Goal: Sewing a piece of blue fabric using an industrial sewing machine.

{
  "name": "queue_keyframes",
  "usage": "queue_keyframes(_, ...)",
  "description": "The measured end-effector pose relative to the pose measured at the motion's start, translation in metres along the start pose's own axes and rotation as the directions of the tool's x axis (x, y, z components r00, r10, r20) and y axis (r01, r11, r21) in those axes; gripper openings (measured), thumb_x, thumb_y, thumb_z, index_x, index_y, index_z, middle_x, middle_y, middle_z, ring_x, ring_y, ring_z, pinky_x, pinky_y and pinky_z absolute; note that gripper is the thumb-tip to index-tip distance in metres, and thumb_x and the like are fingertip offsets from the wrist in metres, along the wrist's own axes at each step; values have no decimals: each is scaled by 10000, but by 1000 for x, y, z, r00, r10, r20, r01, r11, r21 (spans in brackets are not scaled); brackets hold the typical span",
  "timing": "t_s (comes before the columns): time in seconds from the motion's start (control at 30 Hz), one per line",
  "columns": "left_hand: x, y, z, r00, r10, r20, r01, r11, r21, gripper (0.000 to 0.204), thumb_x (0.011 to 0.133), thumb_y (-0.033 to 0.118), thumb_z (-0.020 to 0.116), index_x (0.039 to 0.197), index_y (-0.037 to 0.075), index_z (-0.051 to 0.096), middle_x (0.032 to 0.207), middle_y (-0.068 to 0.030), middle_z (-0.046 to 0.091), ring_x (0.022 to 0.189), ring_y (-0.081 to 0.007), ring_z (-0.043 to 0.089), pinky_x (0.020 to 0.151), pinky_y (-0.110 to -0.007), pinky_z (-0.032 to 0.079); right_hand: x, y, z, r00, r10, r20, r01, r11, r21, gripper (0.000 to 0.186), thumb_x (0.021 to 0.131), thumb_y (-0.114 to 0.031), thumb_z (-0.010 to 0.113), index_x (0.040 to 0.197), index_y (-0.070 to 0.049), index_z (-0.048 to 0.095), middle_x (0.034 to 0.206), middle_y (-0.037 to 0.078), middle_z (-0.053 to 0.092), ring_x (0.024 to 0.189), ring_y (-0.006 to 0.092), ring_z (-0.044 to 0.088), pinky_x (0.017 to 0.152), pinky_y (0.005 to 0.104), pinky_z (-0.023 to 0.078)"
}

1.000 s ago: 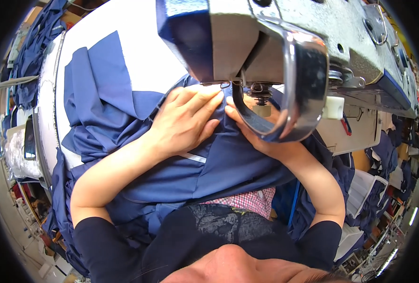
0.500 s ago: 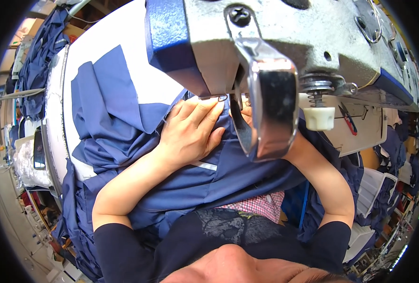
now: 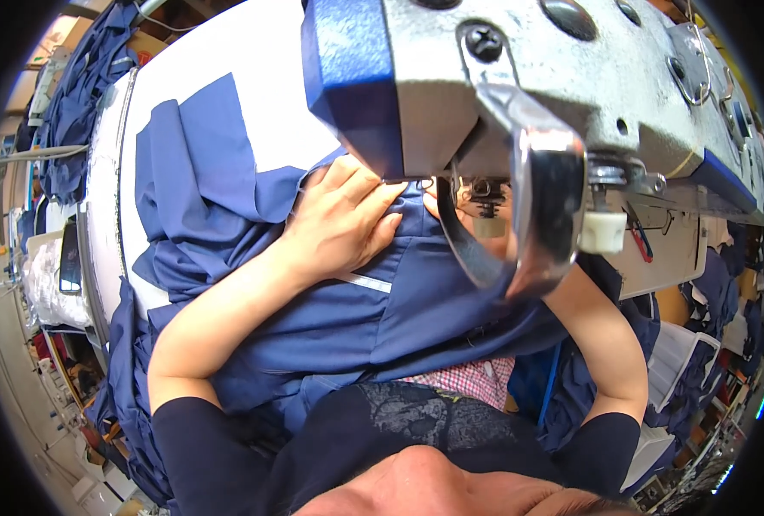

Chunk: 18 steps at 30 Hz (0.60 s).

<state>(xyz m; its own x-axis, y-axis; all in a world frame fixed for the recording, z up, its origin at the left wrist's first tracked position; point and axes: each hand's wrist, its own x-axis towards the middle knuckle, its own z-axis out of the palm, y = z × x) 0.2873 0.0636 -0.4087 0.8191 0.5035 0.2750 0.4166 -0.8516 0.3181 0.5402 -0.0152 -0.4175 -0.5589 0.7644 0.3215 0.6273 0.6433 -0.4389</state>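
Navy blue cloth (image 3: 330, 318) lies bunched and folded across the white table and over my lap, with a short white strip (image 3: 366, 282) on it. My left hand (image 3: 337, 217) rests on the cloth just left of the sewing machine's (image 3: 433, 95) needle area, its fingers stretched out flat and the thumb a little apart. Behind the machine's curved shiny metal lever (image 3: 547, 198), my right hand (image 3: 436, 205) is mostly hidden. Only some of its fingertips show at the cloth, near the needle area, so its grip is unclear.
Scissors with red handles (image 3: 637, 234) lie on the board right of the machine. White trays (image 3: 681, 357) and more navy cloth stand at the right. A phone (image 3: 70, 256) leans by a clear plastic bag (image 3: 51, 288) at the left. Navy garments (image 3: 85, 112) hang at the far left.
The machine appears farther right and slightly lower in view. My left hand sits slightly higher and more of the cloth in front of the needle area shows.
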Motion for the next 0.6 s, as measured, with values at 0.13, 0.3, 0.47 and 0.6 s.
queue_keyframes(0.13, 4, 9, -18, 998, -9, 68, 10, 1000, -17, 445, 825, 190, 749, 1230, 31, 652, 1157, -99, 630, 1105, -309, 581, 966, -423, 471, -5, -45, 4, 993, 84, -84, -107, 942, -318, 426, 897, -90, 578, 1304, 23, 635, 1332, 176, 605, 1293, 344, 557, 1108, 452, 430)
queue_keyframes(0.3, 6, 24, -11, 988, 153, 18, -148, 974, -172, 479, 810, 149, 747, 1249, -4, 630, 1265, -126, 618, 1196, -306, 585, 1007, -431, 471, -14, -61, 21, 932, 321, -167, -322, 946, 22, 412, 849, 8, 612, 1259, 31, 645, 1275, 192, 642, 1256, 371, 596, 1112, 468, 446)
queue_keyframes(0.47, -14, 30, -6, 998, 15, 61, -3, 981, -192, 500, 882, 105, 657, 1369, 13, 586, 1371, -159, 585, 1253, -349, 565, 1072, -445, 434, -23, -33, 0, 963, 235, -129, -234, 972, 24, 326, 846, -27, 696, 1170, -9, 673, 1210, 159, 668, 1228, 344, 615, 1080, 434, 482)
queue_keyframes(0.6, -17, 33, 1, 992, -127, 15, 126, 947, -295, 487, 910, 97, 619, 1387, 14, 569, 1285, -163, 624, 1159, -348, 585, 1022, -437, 431, -12, -12, -12, 971, 183, -151, -171, 981, 87, 214, 864, -78, 733, 1063, -28, 672, 1156, 135, 673, 1187, 345, 629, 1031, 429, 505)
